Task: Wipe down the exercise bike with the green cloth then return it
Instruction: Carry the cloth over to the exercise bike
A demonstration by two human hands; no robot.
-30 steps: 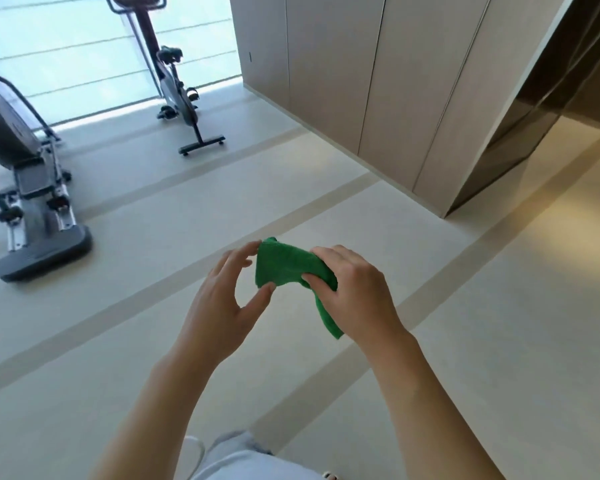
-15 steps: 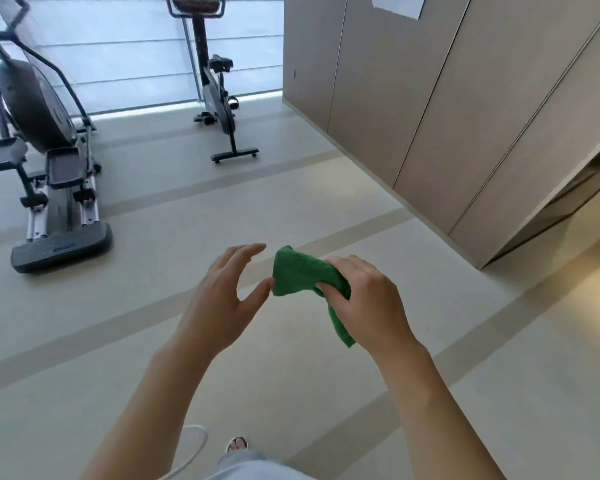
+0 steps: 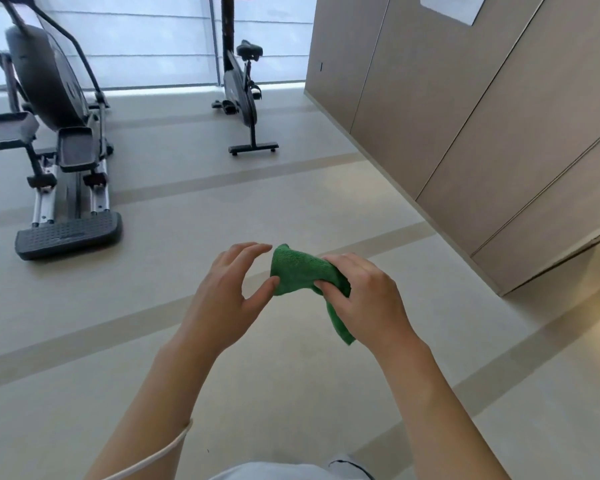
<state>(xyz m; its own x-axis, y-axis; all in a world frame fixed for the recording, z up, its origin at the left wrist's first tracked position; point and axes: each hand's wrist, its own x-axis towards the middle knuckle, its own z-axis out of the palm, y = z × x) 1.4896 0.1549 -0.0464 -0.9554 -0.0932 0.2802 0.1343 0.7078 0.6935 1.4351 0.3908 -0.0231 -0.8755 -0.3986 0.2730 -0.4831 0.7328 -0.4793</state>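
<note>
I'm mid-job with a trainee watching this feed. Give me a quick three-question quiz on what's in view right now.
1. True or false: the green cloth is already touching the exercise bike.
2. Which of the hands grips the cloth? A) left hand B) right hand C) neither
3. Fill in: the machine with the two foot platforms, left of the bike, is the ____.

Key
1. False. The cloth is held out in front of the person, well short of the bike by the window.
2. B. The right hand is closed on it; the left is open, its thumb tip at the cloth's edge.
3. Elliptical trainer.
</note>
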